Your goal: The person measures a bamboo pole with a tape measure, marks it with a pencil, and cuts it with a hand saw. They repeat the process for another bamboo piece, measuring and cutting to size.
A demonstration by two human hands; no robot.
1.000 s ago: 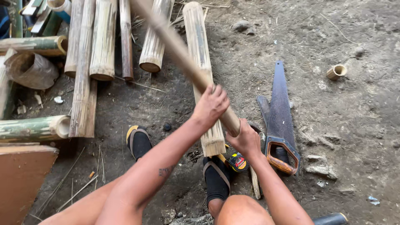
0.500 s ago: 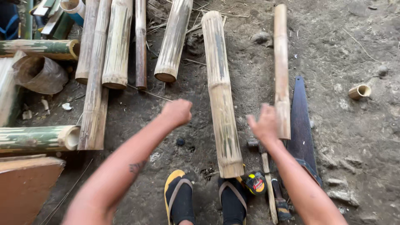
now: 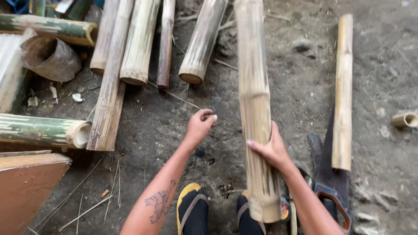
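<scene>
Change: wide bamboo slat (image 3: 254, 109) now seized, near end lifted off the dirt floor (image 3: 296, 87); half a second ago lay flat, both hands clear.
Right grip (image 3: 271, 150): wrapped round slat's lower part.
Left grip (image 3: 200, 125): empty, fingers loosely curled, just left of slat.
Near: handsaw (image 3: 331, 187) and narrow slat (image 3: 343, 91) right; sandalled feet (image 3: 193, 211) below.

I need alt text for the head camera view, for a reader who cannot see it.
Seen from above, the right hand grips a long split bamboo piece over dirt ground, while the left hand hangs free beside it. A hand saw and a thinner bamboo strip lie to the right, more bamboo poles to the upper left.
</scene>
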